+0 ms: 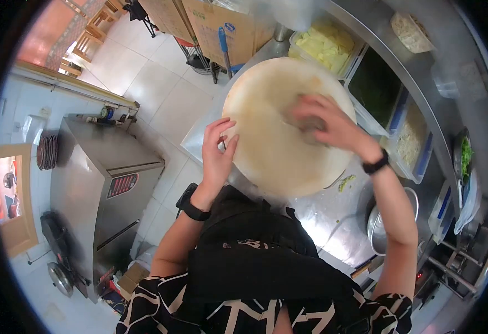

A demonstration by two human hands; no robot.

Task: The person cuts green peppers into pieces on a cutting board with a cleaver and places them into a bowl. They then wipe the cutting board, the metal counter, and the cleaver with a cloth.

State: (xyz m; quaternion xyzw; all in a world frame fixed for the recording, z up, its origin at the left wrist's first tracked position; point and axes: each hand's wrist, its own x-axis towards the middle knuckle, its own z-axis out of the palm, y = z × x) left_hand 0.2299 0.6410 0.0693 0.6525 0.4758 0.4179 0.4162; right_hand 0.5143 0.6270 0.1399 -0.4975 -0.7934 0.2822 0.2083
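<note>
1. At left, a steel cabinet (pixel 116 195) stands on the tiled floor, well apart from the worktop (pixel 344 228).
2. The person's left hand (pixel 216 158) touches the left rim of a large round board, fingers pointing away from the body, thumb and fingers parted with a gap between them.
3. In the middle, the round board (pixel 271 161) sits at the worktop's left end, just in front of the person. Its pale, stained face is turned up; being a disc, it spreads about equally in every direction.
4. The person's right hand (pixel 336 125), blurred, reaches in from the right, fingertips pointing left, curled around a grey object (pixel 310 127) on the board. The object's long axis is too blurred to tell.
5. At right, green scraps (pixel 344 182) lie beside the board; yellow slices (pixel 324 44) fill a tub at the far side.
</note>
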